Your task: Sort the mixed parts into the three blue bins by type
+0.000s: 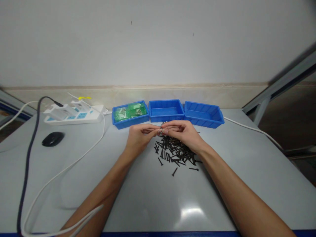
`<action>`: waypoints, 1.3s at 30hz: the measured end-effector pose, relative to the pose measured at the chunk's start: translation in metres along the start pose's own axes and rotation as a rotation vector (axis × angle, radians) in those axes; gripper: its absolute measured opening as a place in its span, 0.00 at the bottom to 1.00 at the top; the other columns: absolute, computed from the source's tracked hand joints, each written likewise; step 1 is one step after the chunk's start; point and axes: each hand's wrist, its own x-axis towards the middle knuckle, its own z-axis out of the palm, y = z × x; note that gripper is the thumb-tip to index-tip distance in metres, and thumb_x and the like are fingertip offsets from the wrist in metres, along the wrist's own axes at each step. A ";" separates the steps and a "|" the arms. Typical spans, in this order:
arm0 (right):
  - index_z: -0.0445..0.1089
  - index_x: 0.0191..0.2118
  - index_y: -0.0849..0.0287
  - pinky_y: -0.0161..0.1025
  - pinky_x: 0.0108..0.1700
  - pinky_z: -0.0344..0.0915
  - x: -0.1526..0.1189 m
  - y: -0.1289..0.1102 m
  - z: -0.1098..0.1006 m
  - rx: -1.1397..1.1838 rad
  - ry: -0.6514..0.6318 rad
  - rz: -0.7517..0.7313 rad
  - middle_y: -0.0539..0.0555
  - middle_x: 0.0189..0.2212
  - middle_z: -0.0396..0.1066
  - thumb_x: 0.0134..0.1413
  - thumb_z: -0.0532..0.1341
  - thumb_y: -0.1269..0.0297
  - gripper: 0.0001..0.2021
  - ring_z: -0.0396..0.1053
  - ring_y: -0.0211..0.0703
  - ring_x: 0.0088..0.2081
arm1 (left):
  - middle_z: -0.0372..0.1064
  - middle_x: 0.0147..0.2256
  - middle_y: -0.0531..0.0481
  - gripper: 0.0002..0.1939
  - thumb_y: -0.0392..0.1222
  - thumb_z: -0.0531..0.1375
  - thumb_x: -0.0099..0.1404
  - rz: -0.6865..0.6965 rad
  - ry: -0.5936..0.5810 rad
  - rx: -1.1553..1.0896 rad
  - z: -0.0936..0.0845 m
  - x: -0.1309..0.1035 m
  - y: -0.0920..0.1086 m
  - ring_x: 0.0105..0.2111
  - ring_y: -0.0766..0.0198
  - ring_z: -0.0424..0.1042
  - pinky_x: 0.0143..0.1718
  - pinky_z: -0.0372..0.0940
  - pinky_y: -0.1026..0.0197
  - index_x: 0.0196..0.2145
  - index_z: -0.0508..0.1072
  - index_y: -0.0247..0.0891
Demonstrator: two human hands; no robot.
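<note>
My left hand (143, 134) and my right hand (181, 131) meet fingertip to fingertip over the far side of a pile of dark screws (176, 149). Both hands are closed in a pinch. Something small and shiny shows between the fingertips, too small to name. Loose screws lie scattered toward me from the pile, and my right hand covers part of it. Just beyond my hands stands a row of blue bins: the left bin (130, 124) holds green-and-clear packets (130, 112), while the middle bin (166, 117) and the right bin (209, 123) show bare floors.
A white power strip (96, 115) with plugged-in adapters sits at the back left. A black mouse (53, 139) lies in front of it. A white cable (74, 163) and a dark cable (27, 164) run along the left. The wall (158, 49) rises behind the bins.
</note>
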 end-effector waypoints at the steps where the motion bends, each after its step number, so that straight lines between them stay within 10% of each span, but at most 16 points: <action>1: 0.81 0.39 0.54 0.50 0.52 0.74 0.000 0.000 0.000 0.012 0.000 0.018 0.54 0.38 0.83 0.46 0.75 0.56 0.14 0.80 0.48 0.42 | 0.82 0.33 0.44 0.12 0.46 0.70 0.60 -0.006 -0.012 -0.011 0.000 0.000 0.000 0.33 0.56 0.83 0.38 0.80 0.57 0.34 0.83 0.34; 13: 0.81 0.33 0.55 0.49 0.47 0.74 0.003 0.000 -0.009 -0.009 0.099 0.044 0.53 0.29 0.81 0.45 0.75 0.57 0.10 0.78 0.45 0.34 | 0.82 0.34 0.46 0.06 0.41 0.68 0.64 0.181 -0.161 0.285 -0.006 0.001 -0.001 0.30 0.62 0.80 0.37 0.76 0.60 0.37 0.82 0.36; 21: 0.72 0.58 0.44 0.55 0.68 0.60 0.007 0.005 -0.008 0.157 0.138 -0.199 0.51 0.63 0.69 0.50 0.73 0.65 0.28 0.68 0.51 0.63 | 0.79 0.41 0.45 0.09 0.31 0.61 0.68 0.464 -0.435 0.507 -0.011 0.003 -0.013 0.43 0.60 0.76 0.47 0.71 0.57 0.42 0.81 0.39; 33: 0.75 0.53 0.48 0.53 0.61 0.68 0.005 0.002 -0.011 0.086 0.159 -0.208 0.54 0.56 0.75 0.51 0.72 0.63 0.21 0.77 0.48 0.50 | 0.75 0.36 0.48 0.10 0.27 0.56 0.67 0.434 -0.338 0.619 -0.007 0.005 -0.018 0.38 0.59 0.72 0.43 0.68 0.57 0.41 0.73 0.37; 39: 0.78 0.45 0.57 0.45 0.47 0.73 0.003 -0.001 -0.012 -0.165 0.096 -0.155 0.55 0.37 0.81 0.54 0.69 0.62 0.13 0.78 0.44 0.39 | 0.75 0.36 0.50 0.10 0.32 0.62 0.66 0.340 -0.149 0.352 -0.005 0.004 -0.004 0.34 0.65 0.76 0.39 0.71 0.63 0.45 0.73 0.37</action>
